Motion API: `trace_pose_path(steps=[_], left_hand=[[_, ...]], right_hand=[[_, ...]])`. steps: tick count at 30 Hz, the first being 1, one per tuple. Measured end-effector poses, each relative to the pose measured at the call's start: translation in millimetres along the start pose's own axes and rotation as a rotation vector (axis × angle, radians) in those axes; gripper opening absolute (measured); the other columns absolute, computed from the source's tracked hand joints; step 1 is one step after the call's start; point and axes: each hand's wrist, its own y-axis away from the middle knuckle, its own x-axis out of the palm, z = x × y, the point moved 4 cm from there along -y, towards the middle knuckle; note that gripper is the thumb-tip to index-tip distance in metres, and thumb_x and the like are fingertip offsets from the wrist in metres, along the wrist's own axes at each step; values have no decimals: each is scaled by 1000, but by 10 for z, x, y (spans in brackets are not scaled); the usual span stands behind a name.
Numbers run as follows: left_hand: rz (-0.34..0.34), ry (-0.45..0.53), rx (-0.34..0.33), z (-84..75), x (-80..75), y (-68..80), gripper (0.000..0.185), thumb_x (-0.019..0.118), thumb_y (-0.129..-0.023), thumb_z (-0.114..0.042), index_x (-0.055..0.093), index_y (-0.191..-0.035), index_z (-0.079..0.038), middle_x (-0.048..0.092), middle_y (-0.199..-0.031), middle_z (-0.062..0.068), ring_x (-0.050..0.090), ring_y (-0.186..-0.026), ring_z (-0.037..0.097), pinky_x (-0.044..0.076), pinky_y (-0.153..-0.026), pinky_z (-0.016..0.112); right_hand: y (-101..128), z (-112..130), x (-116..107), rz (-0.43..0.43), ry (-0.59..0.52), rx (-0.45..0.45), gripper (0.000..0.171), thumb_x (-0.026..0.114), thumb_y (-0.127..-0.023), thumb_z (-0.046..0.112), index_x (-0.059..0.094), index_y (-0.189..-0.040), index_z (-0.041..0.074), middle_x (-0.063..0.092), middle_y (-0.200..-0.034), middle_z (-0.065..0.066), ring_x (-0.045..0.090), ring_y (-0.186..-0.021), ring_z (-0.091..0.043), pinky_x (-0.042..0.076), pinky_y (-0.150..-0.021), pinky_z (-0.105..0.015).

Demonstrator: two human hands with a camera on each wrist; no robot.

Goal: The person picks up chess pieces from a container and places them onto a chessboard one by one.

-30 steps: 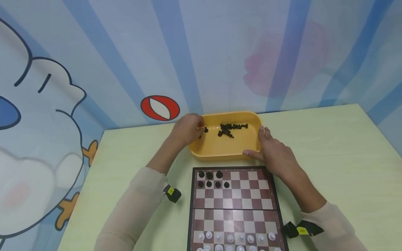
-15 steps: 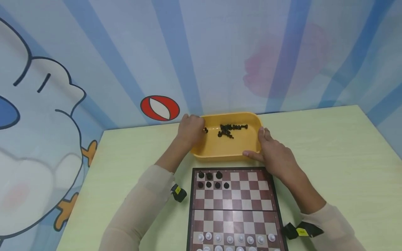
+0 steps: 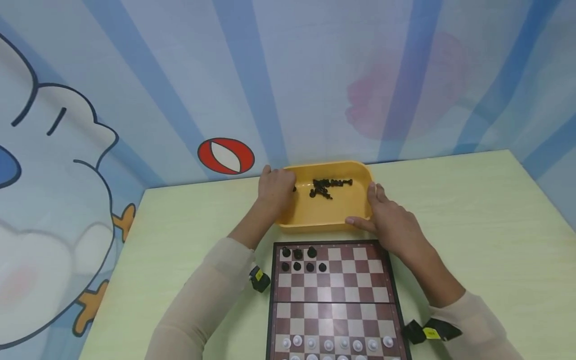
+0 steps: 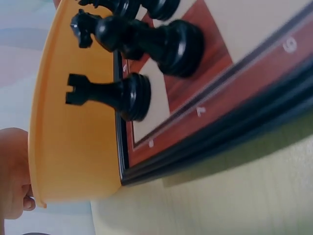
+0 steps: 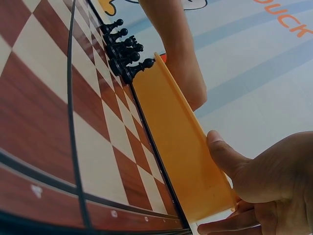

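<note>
Yellow tray [image 3: 315, 217]: sits near the far edge of the tabletop [image 3: 472, 225], about mid-width, its near wall just beyond the far edge of the chessboard [image 3: 333, 295].
Tray contents: loose black pieces [image 3: 326, 186] clustered toward the far wall, a little right of center.
Left hand [image 3: 275, 187]: at the tray's left end, fingers curled down over the rim into the tray; whether they pinch a piece cannot be told, since the fingertips are hidden in the head view and the left wrist view shows only a bit of hand [image 4: 12, 171] by the rim.
Right hand [image 3: 389, 217]: at the tray's near right corner, thumb [image 5: 220, 152] pressed on the tray's outer wall, fingers curled round the corner, gripping it.
Chessboard: lies at the near edge of the tabletop, centered in front of the person.
Black pieces on board [image 3: 302, 259]: 7 standing in the far left corner, 3 in the back row and 4 in the next.
White pieces [image 3: 333, 345]: in rows along the board's near edge, partly cut off by the frame.
Wrist cameras: black units with yellow tags on both sleeves, left [image 3: 259, 279], right [image 3: 429, 331].
</note>
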Motion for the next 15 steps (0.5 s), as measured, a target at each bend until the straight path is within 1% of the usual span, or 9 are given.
trace_pose_path(steps=[3,6,10,13,15], left_hand=[[7,33,-19,2,-10,11,27,66,-103,-14,59,-77,-13,62,-74,1,50,-71,20,34,-78,36],[13,77,-40,17,-41,16,24,65,-101,-9,60,-78,-12,62,-76,2,52,-72,21,36,-78,36],[24,118,-73,54,-95,40,13,65,-100,-9,64,-87,-9,67,-82,5,58,-77,23,43,-81,39],[11,146,-82,74,-145,77,7,66,-101,-11,68,-96,-6,69,-87,6,60,-79,23,45,-81,39],[-12,178,-82,81,-182,113,5,66,-100,-9,69,-97,-6,68,-85,6,58,-77,22,44,-78,38]], right_hand=[[-1,5,0,1,-2,-5,108,68,-100,55,13,-163,-14,25,-166,-38,53,-135,-59,54,-95,-67],[-2,5,-4,3,-1,-3,108,68,-100,55,12,-163,-13,25,-166,-38,53,-134,-59,54,-95,-67],[-1,10,3,10,-5,-5,108,67,-101,55,12,-164,-13,24,-166,-38,52,-136,-60,53,-96,-67],[-5,15,9,12,1,-10,107,66,-101,56,13,-164,-13,23,-166,-38,50,-136,-60,53,-96,-68],[-12,14,11,11,5,-17,108,66,-101,57,13,-164,-13,24,-166,-38,51,-136,-61,53,-95,-68]])
